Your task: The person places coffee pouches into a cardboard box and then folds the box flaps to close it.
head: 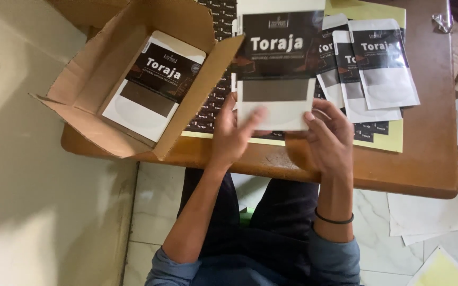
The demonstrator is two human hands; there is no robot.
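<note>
Flat white pouch w/ black label and grey window [278,69]: shown upright in front of the person, above the table edge, long axis running away from the body; lower edge is met by both hands. Left hand [235,132]: blurred, fingers spread and flat against the pouch's lower-left corner; whether it is clamped or only touching cannot be told. Right hand [328,135]: fingers curled, thumb tip at the pouch's lower-right corner, grip closed on that edge as far as can be seen. Pouch lies directly beyond both hands, roughly equidistant; right is the firmer contact. To the left, an open brown cardboard box [133,79] holds one like pouch [152,85]. To the right, three more pouches [372,69] are fanned on a sheet of small dark labels [210,106]. All carried by the brown wooden table [420,159].
</note>
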